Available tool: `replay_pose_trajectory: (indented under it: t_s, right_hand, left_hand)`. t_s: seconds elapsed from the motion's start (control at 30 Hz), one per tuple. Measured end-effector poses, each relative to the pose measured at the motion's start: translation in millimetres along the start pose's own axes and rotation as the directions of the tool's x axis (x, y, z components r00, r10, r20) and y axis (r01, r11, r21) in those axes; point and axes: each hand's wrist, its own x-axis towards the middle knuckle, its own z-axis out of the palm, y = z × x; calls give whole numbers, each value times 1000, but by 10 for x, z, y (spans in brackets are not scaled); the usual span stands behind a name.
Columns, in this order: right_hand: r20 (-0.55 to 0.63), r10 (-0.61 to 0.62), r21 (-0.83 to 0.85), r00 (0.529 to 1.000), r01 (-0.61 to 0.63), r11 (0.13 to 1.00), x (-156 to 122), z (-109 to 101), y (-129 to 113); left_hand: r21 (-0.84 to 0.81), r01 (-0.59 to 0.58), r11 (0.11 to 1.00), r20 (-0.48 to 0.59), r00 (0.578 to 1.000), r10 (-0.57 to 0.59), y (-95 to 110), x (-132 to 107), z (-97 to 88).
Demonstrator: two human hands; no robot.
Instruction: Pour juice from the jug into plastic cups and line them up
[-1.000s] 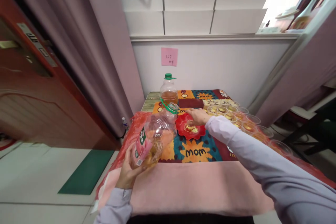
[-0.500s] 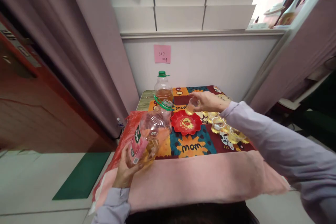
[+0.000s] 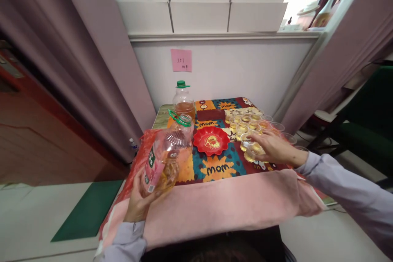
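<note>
My left hand (image 3: 138,204) grips the bottom of a large clear plastic bottle (image 3: 166,156) with a pink label, an open neck and a green ring; it is tilted toward the table and holds a little amber liquid. My right hand (image 3: 272,148) is closed round a small clear cup (image 3: 249,150) of amber liquid at the front of a cluster of several filled cups (image 3: 250,125). A red dish (image 3: 211,140) lies empty between the bottle and the cups.
A second bottle with a green cap (image 3: 183,100) stands at the back of the small table, by a dark red block (image 3: 210,114). A colourful "mom" cloth (image 3: 217,168) and a pink cloth (image 3: 221,208) cover the table. Curtains hang left and right; a pink note (image 3: 181,60) is on the wall.
My right hand lifted a filled cup from over the red dish and carried it right to the front of the cup cluster. The bottle in my left hand stayed tilted.
</note>
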Motion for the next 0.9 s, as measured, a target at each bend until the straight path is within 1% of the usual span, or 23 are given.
replay_pose_trajectory:
  t_s: [0.1,0.2,0.27,0.5,0.6,0.77,0.9]
  right_hand:
    - [-1,13,-52,1000,-13,999,-97,147,-18]
    - [28,14,-85,1000,-12,996,-125,231,-7]
    - [26,26,-99,999,-24,995,-127,274,9]
    - [-30,45,-94,999,-47,994,-123,430,51]
    - [-72,22,-98,997,-29,995,-131,460,59]
    - [-101,-5,-111,995,-6,994,-178,486,59]
    - [-147,-20,-115,989,2,993,-205,560,28]
  left_hand:
    - [3,-13,1000,-4,1000,13,-13,-5,-10]
    - [7,-8,1000,-4,1000,8,-32,-8,-34]
    - [-1,4,1000,1,1000,-4,-46,-7,-50]
    - [-23,19,1000,3,1000,-19,-61,16,-60]
    - [-25,22,999,-11,1000,-23,-63,22,-61]
    - [-31,30,999,-31,999,-31,-79,23,-65]
    - [-40,30,999,-44,999,-31,-97,18,-59]
